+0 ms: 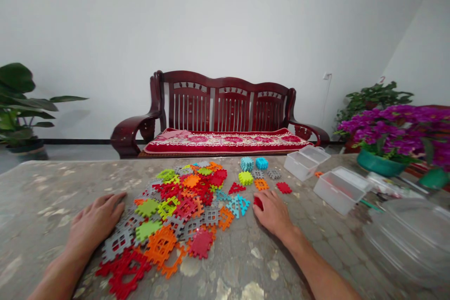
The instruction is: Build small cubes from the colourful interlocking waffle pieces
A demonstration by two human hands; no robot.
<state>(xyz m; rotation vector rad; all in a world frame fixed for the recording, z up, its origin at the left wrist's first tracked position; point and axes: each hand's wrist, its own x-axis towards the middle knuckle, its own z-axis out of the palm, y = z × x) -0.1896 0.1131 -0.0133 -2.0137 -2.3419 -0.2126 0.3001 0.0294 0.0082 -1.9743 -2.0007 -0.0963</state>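
Observation:
My left hand (96, 220) lies flat on the table, fingers stretched out, at the left edge of a spread pile of plastic building pieces (161, 239). The pieces are notched squares and triangles in red, orange, green, grey and blue. My right hand (271, 211) rests on the table to the right of the pile, its fingers curled round a red building piece (258, 203) that is partly hidden. Just beyond it are an orange square piece (261, 184) and a red square piece (284, 188). Blue triangle pieces (238, 205) lie to its left.
Stacked blue pieces (246, 164) stand at the back beside a green stack (245, 178). Two clear plastic boxes (301, 165) with lids stand on the right, near a large clear plastic container (411, 239) and purple flowers in a teal pot (381, 163). A wooden bench (228, 98) stands behind the table.

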